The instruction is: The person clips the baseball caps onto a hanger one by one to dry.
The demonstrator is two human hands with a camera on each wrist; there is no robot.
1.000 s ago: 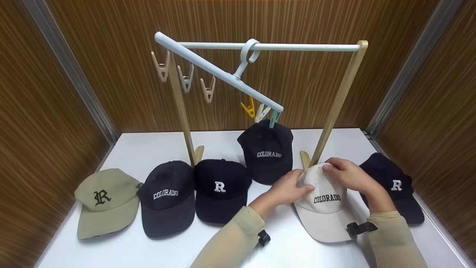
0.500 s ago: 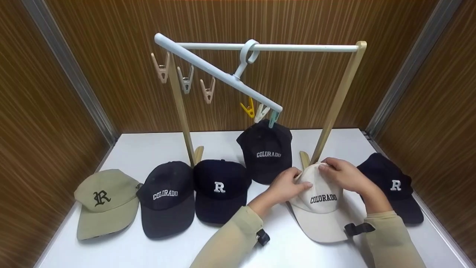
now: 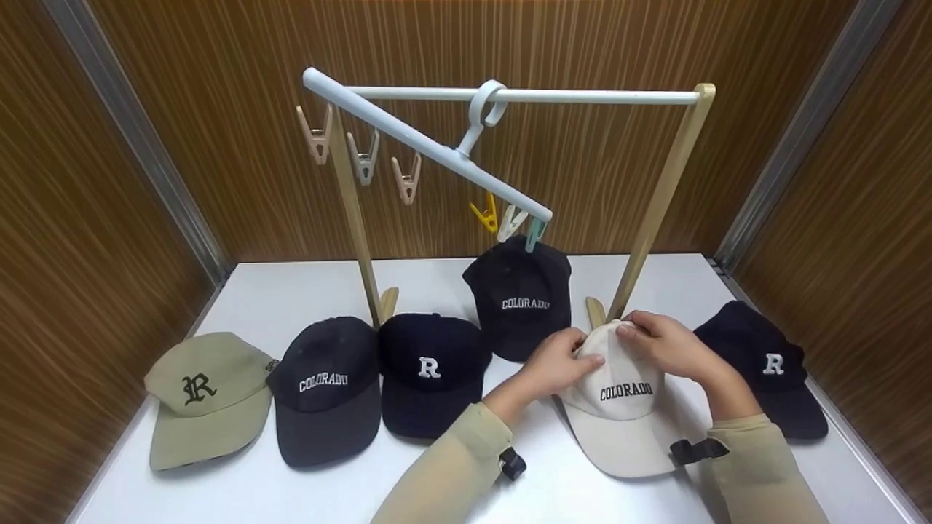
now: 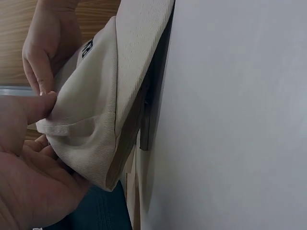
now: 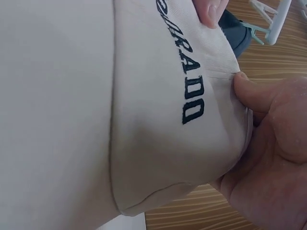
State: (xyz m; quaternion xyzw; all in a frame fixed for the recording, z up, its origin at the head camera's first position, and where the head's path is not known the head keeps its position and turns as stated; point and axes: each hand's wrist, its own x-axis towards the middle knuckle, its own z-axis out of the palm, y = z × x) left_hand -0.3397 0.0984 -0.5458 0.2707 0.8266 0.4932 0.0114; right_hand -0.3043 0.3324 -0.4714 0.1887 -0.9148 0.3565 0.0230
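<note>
A cream baseball cap [image 3: 619, 386] with black COLORADO lettering is held by both hands in front of the rack's right leg, its brim toward me. My left hand [image 3: 557, 364] pinches the cap's left side, thumb on the front and fingers behind. My right hand [image 3: 670, 346] pinches the crown near the top, thumb in front. In the left wrist view the left thumb [image 4: 41, 106] presses the cloth, which folds beside it. The right wrist view has the right thumb [image 5: 254, 93] on the crown's edge. Behind the cap, a black COLORADO cap [image 3: 520, 291] hangs from a green clothespin [image 3: 535, 234].
A white hanger bar [image 3: 429, 145] with several clothespins hooks slantwise on the rack's rail [image 3: 597, 95]. On the white table lie a khaki cap [image 3: 207, 400], a dark grey cap [image 3: 328, 393] and a navy cap [image 3: 437, 375] at left. Another navy cap [image 3: 772, 371] lies at right.
Both hands have shifted slightly left with the cream cap between them. Their grip looks the same, and the other caps stay in place.
</note>
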